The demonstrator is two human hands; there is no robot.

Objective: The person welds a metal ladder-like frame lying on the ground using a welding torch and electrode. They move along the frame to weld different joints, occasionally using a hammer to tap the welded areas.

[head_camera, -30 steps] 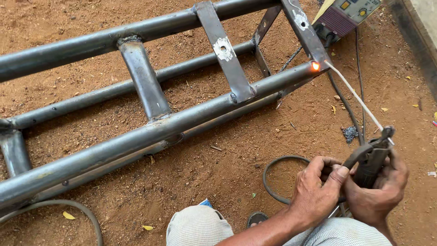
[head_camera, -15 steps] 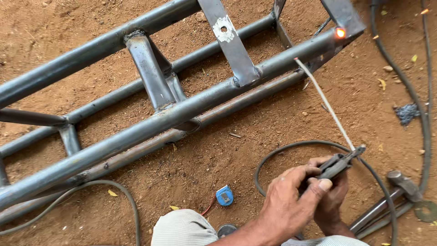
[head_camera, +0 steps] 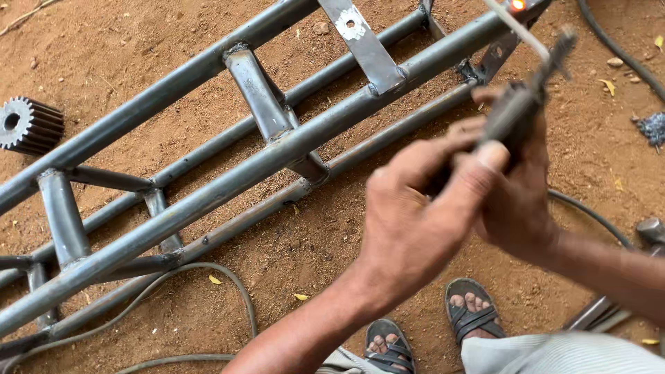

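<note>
A dark electrode holder (head_camera: 516,114) is gripped by both hands – the left hand (head_camera: 409,221) is wrapped over its near end with the thumb laid along it, and the right hand (head_camera: 516,201) is closed around it from the far side. The holder is blurred. A pale welding rod (head_camera: 516,28) is clamped in its tip and is pointed up toward a glowing orange spot (head_camera: 517,5) on the grey steel tube frame (head_camera: 277,149), which is laid slantwise on the red dirt ground (head_camera: 138,55). A toothed gear (head_camera: 28,125) is seen by the ground's left edge – well apart from the hands. A dark cable (head_camera: 228,284) is curled under the frame, and sandalled feet (head_camera: 471,312) are planted near the bottom edge.
</note>
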